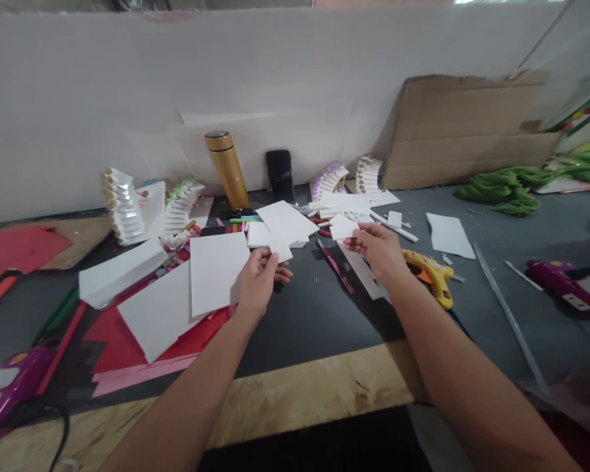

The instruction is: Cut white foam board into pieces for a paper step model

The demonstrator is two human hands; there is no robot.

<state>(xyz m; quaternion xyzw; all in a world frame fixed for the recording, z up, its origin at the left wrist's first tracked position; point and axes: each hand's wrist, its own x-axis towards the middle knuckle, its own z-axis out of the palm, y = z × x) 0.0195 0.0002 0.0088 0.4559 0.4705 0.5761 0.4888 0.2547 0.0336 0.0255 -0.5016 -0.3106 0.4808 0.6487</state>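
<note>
My left hand (258, 280) is closed on a small white card (281, 245), pinched at its lower edge between thumb and fingers. In my right hand (379, 250), thumb and fingers grip another small white paper piece (342, 227) by its right side. Both pieces are held up over the dark table, apart from each other. Behind the left one lies a larger white sheet (288, 220). A white rectangular sheet (218, 272) is just left of my left hand. Near my right forearm rests a yellow glue gun (435, 278).
Red paper (122, 334) lies under white sheets at left. Purple glue guns (565, 285) sit at both sides. At the back stand a gold flask (227, 170), a black phone-like object (280, 176), curved white paper models (122, 208), cardboard (465, 131) and green yarn (509, 187).
</note>
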